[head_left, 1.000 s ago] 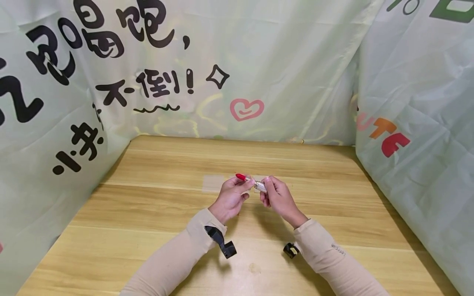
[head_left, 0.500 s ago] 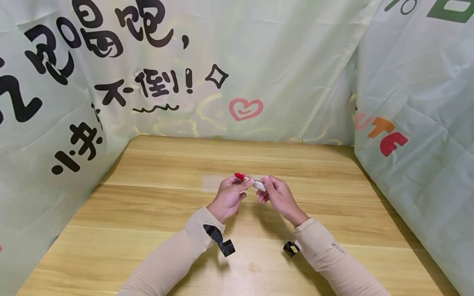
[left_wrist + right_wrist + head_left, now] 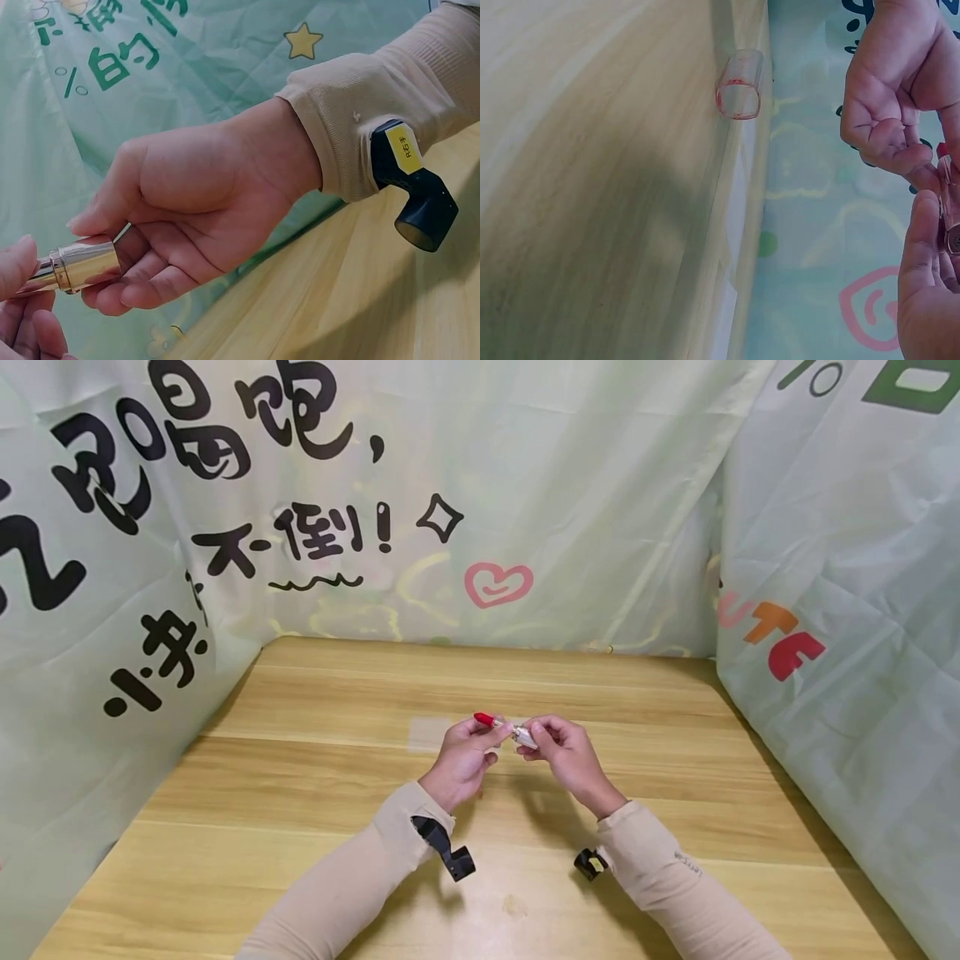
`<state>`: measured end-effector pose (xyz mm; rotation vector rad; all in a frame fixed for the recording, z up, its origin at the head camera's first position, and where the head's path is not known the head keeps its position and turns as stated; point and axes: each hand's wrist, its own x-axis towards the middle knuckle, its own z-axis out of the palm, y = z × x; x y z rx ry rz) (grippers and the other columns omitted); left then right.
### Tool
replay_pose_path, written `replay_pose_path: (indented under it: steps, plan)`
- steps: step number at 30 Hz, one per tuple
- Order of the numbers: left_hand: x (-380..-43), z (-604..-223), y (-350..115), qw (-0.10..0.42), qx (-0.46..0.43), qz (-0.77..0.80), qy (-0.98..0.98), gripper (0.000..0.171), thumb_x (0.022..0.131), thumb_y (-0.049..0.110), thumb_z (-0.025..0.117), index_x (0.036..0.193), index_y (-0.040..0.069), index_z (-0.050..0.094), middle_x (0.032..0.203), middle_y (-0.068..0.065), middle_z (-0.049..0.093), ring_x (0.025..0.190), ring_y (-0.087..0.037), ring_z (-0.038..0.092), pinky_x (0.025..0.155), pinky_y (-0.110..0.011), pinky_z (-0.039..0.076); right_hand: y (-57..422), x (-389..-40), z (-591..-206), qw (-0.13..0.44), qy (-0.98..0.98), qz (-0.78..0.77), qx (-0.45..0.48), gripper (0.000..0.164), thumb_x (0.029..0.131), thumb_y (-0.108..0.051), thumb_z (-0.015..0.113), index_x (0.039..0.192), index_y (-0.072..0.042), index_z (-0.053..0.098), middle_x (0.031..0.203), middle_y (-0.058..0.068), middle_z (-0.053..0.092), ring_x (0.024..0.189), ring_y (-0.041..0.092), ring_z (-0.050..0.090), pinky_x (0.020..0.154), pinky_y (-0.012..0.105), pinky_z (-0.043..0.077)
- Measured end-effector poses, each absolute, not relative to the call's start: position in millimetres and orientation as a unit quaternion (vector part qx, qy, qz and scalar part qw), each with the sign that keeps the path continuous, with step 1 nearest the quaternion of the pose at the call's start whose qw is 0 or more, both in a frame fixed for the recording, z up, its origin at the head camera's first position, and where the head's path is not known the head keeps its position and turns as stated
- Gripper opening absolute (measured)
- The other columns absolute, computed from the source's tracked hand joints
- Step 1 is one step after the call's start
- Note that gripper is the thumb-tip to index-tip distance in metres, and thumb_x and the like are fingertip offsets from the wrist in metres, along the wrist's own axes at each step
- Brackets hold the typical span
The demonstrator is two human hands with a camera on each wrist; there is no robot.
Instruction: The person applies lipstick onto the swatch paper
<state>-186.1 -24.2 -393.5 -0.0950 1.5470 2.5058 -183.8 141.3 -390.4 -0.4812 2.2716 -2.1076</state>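
Observation:
A lipstick with its red bullet exposed [image 3: 482, 718] is held between both hands, tilted with the red tip to the upper left. My left hand [image 3: 465, 764] pinches it near the bullet between thumb and fingers. The fingers of my right hand [image 3: 576, 760] are curled round the shiny base [image 3: 525, 737]. In the left wrist view this base is a gold metal tube [image 3: 90, 262] with a ridged collar, right between the two hands. Only part of the lipstick [image 3: 951, 210] shows at the right edge of the right wrist view.
A clear, hollow tube with a reddish rim [image 3: 739, 86] lies on the wooden table [image 3: 300, 777] in the right wrist view. A translucent patch [image 3: 427, 734] is on the tabletop left of the hands. Printed cloth [image 3: 600, 527] encloses the table's back and sides.
The right hand's fingers have shifted round the lipstick's base, with the hand turning slightly. The left hand and the red bullet have hardly moved.

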Motion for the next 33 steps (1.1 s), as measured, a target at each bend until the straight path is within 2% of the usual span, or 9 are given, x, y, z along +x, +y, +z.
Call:
replay_pose_path:
  steps: [6,12,16,19,28,33]
  plan:
    - [-189.4,-394.4,-25.4,0.102,-0.031,0.839,0.534,0.009,0.086,0.007,0.072,0.084,0.012,0.065,0.088,0.002,0.064,0.074,-0.010,0.051,0.059,-0.022,0.037,142.3,-187.4,-391.4,0.004,0.739,-0.654,-0.162,0.019,0.099,0.000,0.052,0.108,0.016,0.058,0.098,0.025,0.064,0.083,0.024,0.069,0.077,0.033,0.057]
    - [-192.9,-393.5,-27.3,0.107,-0.033,0.839,0.533,0.007,0.087,0.006,0.071,0.092,0.007,0.065,0.088,0.002,0.064,0.074,-0.010,0.051,0.060,-0.022,0.038,141.0,-189.1,-388.2,0.006,0.742,-0.652,-0.159,0.018,0.096,0.003,0.055,0.108,0.015,0.058,0.097,0.025,0.065,0.090,0.044,0.066,0.078,0.034,0.057]
    - [-194.0,-392.4,-29.4,0.108,-0.027,0.836,0.538,0.005,0.090,0.006,0.068,0.091,0.009,0.065,0.087,0.002,0.063,0.076,-0.011,0.052,0.062,-0.024,0.038,139.5,-190.1,-386.6,0.006,0.740,-0.654,-0.157,0.017,0.095,0.004,0.056,0.108,0.015,0.059,0.094,0.024,0.064,0.093,0.052,0.062,0.079,0.040,0.057]
    - [-194.9,-391.3,-31.3,0.113,-0.017,0.835,0.538,0.005,0.091,0.007,0.067,0.093,0.010,0.063,0.087,0.002,0.061,0.077,-0.012,0.053,0.063,-0.024,0.039,139.5,-191.8,-386.6,0.007,0.744,-0.651,-0.153,0.017,0.096,0.003,0.056,0.108,0.014,0.059,0.094,0.023,0.065,0.093,0.050,0.063,0.080,0.042,0.056]
    - [-200.8,-391.2,-42.3,0.130,-0.013,0.838,0.530,0.018,0.092,0.005,0.065,0.108,0.006,0.056,0.095,-0.001,0.061,0.078,-0.013,0.057,0.060,-0.022,0.045,142.3,-200.2,-385.0,0.014,0.768,-0.626,-0.137,0.020,0.097,-0.003,0.057,0.110,0.012,0.060,0.097,0.021,0.064,0.095,0.045,0.064,0.080,0.035,0.057]
    - [-204.9,-392.7,-51.1,0.131,-0.025,0.833,0.536,0.026,0.094,0.003,0.060,0.119,0.001,0.054,0.119,-0.016,0.059,0.083,-0.015,0.059,0.064,-0.022,0.048,144.7,-206.5,-385.9,0.005,0.767,-0.627,-0.138,0.019,0.097,-0.002,0.057,0.109,0.013,0.059,0.097,0.023,0.064,0.090,0.038,0.067,0.078,0.030,0.057]
